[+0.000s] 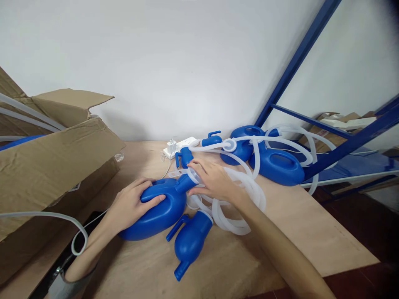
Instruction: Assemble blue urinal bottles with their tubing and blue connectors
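A blue plastic bottle (pixel 160 214) with a moulded handle lies tilted on the wooden table, its neck pointing to the upper right. My left hand (pixel 132 203) is wrapped over its handle side, with the thumb along the top. At the mouth, the fingers of my right hand (pixel 212 178) close round a translucent cap (pixel 193 176), which sits at the end of the neck. Just in front lies a blue bulb-shaped funnel piece (pixel 190 241) with a short spout and a side arm. Coiled translucent hose (pixel 237 224) lies under and beside my right forearm.
An open cardboard box (pixel 59 166) with hoses inside stands at the left. Toward the wall are a white power strip (pixel 187 143) and a smaller blue piece (pixel 186 157). More blue bottles (pixel 276 166) with hoses lie at the right, by a blue metal frame (pixel 299 54).
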### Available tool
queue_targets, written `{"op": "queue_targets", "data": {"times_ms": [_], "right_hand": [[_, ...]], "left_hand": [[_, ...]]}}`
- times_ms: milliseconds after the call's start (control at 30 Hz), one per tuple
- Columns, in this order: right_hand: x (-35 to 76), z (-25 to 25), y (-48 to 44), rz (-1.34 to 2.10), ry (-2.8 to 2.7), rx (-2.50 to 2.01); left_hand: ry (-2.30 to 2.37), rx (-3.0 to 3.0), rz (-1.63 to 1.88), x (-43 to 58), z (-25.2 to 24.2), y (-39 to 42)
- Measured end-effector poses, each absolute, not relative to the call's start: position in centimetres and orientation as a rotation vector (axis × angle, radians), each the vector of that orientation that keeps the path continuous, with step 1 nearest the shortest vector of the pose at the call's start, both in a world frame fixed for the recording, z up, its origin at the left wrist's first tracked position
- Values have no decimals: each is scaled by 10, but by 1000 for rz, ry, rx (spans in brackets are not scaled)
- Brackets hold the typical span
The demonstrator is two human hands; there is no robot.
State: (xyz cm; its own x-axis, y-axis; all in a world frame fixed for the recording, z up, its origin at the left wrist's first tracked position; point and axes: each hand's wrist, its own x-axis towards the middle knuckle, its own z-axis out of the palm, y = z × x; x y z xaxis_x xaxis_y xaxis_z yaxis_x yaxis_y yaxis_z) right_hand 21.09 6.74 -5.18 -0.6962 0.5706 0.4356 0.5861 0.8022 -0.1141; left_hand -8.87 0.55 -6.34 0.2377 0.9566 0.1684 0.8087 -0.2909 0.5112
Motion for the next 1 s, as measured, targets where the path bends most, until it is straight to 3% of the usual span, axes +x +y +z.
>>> {"op": "queue_targets", "data": {"times_ms": [533,800,1000], "right_hand": [[197,-41,58,52,-2674,-931],[196,-40,60,262,-2535,-1026],[202,-39,56,59,-2618,-980]], "left_hand": [[1473,2330,603,-86,-54,17],[1423,2369,527,-87,-49,25],[1331,2454,598,-69,-40,26]]}}
